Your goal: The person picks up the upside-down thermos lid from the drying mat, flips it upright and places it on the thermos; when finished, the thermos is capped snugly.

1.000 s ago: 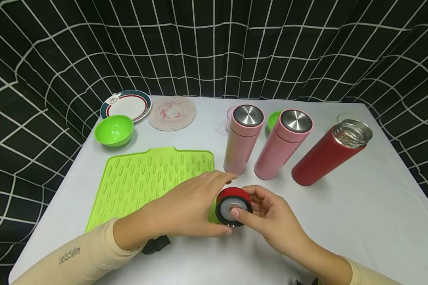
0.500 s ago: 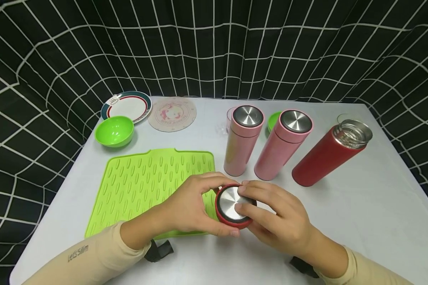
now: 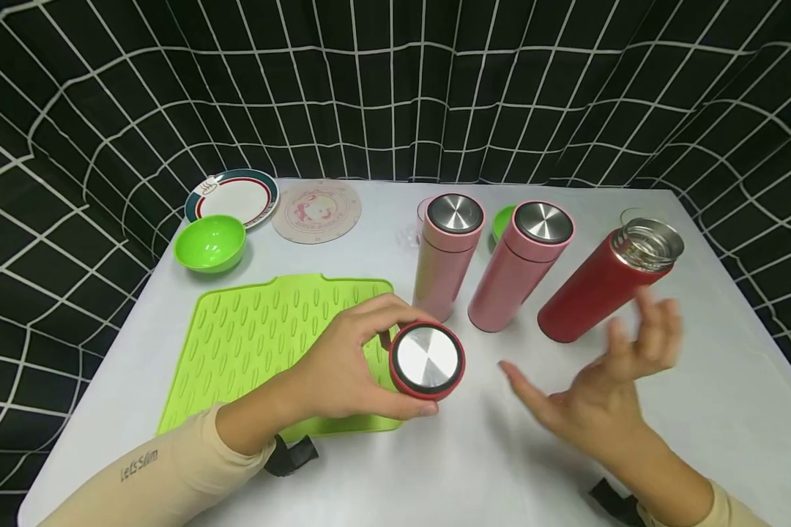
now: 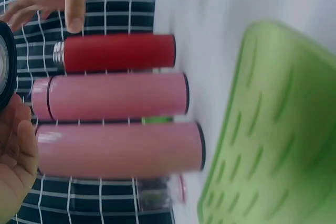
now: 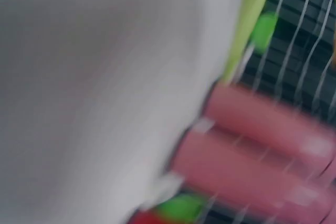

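My left hand [image 3: 343, 366] grips a red bottle lid [image 3: 427, 360] with a steel top, holding it just above the table at the right edge of the green mat [image 3: 270, 340]. The lid's dark edge [image 4: 6, 66] shows at the left of the left wrist view. My right hand [image 3: 606, 373] is off the lid, fingers spread and blurred, in front of the open red bottle [image 3: 603, 285]. That red bottle [image 4: 118, 52] stands uncapped with its steel neck bare. Two pink bottles [image 3: 444, 256] [image 3: 517, 263] with steel caps stand to its left. The right wrist view is blurred.
A green bowl [image 3: 211, 241], a striped plate [image 3: 234, 196] and a round pink coaster [image 3: 316, 209] sit at the back left. A second green bowl [image 3: 503, 219] and a clear glass [image 3: 417, 219] stand behind the pink bottles. Black gridded cloth [image 3: 395, 88] surrounds the white table [image 3: 699, 380].
The lid was turned steel side up between both hands. My right hand then let go and swung right toward the red bottle; the left hand kept the lid.
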Action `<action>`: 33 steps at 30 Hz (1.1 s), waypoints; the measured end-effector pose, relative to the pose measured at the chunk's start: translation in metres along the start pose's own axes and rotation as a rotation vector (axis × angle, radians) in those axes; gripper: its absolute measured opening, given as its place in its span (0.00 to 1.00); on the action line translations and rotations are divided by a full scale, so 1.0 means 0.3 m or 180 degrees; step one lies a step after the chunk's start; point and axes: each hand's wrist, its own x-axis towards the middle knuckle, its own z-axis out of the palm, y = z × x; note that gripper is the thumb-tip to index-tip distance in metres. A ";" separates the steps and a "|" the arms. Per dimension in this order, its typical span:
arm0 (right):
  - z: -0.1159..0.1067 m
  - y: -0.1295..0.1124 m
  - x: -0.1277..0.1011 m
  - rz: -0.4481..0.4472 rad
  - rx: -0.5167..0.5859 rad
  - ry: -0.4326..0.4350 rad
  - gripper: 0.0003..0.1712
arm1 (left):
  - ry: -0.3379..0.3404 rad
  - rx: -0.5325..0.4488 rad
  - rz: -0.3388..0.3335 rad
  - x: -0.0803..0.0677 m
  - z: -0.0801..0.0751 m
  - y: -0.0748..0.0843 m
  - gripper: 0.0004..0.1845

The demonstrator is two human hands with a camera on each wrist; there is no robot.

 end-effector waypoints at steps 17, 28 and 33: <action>-0.147 0.347 -0.068 0.3906 0.0188 -0.2867 0.49 | 0.0101 0.0098 -0.0193 -0.019 -0.088 0.020 0.34; -0.177 0.263 -0.089 0.3040 0.0914 -0.3108 0.34 | 0.0244 0.0179 -0.0205 -0.012 -0.080 0.019 0.32; -0.158 0.163 -0.100 0.2652 0.1662 -0.3095 0.35 | 0.0268 0.0136 0.0029 0.036 -0.067 0.053 0.33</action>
